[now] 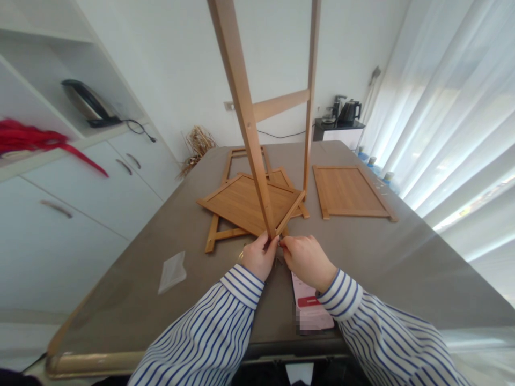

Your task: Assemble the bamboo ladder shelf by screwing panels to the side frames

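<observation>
My left hand [259, 256] is closed around the lower end of an upright wooden frame [245, 115], where it meets the corner of a wooden panel [249, 198]. Close beside it, my right hand [306, 258] pinches at that same joint. Whatever small piece its fingertips hold is too small to make out. The frame rises tall out of the top of the view, with a crossbar between its two posts. Under my right forearm lies a phone [311, 303] with a pink screen, partly covered.
Another wooden panel [350, 190] lies on the table's right, with small pieces on its edge. A wooden frame [211, 236] lies under the joined panel. A plastic bag [173, 271] rests at left. Kettles [350, 111] stand beyond the table's far end.
</observation>
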The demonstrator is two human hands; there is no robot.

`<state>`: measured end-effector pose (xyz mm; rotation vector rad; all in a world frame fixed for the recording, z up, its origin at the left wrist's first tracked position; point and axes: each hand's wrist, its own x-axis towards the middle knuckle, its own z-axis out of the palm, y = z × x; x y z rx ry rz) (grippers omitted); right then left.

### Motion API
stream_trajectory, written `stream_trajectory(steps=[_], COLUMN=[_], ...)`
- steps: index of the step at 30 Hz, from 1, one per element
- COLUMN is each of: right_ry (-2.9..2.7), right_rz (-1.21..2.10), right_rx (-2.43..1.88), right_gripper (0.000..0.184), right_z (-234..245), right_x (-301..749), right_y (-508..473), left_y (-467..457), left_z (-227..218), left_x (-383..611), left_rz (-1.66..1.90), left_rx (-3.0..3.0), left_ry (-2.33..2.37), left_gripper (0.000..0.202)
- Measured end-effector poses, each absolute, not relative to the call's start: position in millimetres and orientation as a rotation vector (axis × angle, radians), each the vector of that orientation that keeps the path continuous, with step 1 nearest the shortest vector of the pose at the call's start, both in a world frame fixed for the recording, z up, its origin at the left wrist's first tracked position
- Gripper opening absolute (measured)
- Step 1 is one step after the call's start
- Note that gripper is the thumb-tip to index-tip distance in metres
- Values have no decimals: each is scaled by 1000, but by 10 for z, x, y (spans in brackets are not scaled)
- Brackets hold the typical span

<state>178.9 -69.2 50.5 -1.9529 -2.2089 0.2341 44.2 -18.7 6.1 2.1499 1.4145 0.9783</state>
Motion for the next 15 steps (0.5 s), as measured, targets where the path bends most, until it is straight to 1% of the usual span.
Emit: stream_trajectory(steps=[6, 15], right_ry=[-2197, -2178], right_rz=[184, 89], right_rx=[-1908, -1969], right_gripper=[18, 16], right_z=[462, 465], right_x=[1773, 1726], right_y=[-689, -700], left_y=[-179, -216], left_z=[41, 75], left_x=[438, 444], left_rz=[974, 963], left_rx=[2148, 2127], left_ry=[1422, 1444], left_gripper=[28, 26])
